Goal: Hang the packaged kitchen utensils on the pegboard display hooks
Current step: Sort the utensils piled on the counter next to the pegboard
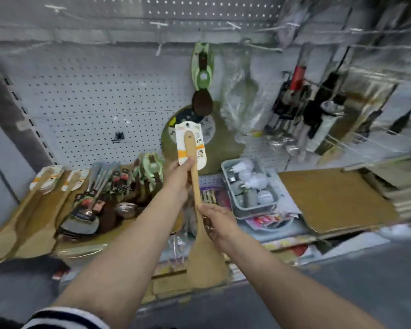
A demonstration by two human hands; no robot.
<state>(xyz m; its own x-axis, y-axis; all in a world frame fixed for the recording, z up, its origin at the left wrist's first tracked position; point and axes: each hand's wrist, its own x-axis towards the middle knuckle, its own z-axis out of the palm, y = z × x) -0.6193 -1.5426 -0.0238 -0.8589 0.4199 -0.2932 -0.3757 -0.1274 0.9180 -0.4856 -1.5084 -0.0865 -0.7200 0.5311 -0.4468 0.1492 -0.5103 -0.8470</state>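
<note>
Both hands hold one wooden spatula (196,186), handle end up: your left hand (179,179) pinches the handle at the foot of its header card (191,144), your right hand (215,222) grips the shaft just above the blade. Item sits in mid-air before the pegboard (81,91), not yet on a hook.

Step in hand, as judged: threading the card's hang hole onto a peg.
- Keep the card flat to the board and lead with the hole; steady the blade with your right so it does not swing.
- Nearest free hook (118,136): small, dark, to the left, lower board. Blurred; confirm it before committing.

Surroundings:
- Green-carded spoon (202,77) hanging just above the card; a round item behind it. Both crowd a straight-up approach.
- Bagged goods and dark-handled tools hung to the right.
- Shelf (330,198) below: more carded spatulas (48,179) at left, mixed packaged utensils, grey tray of bulbs (249,186) at right.
</note>
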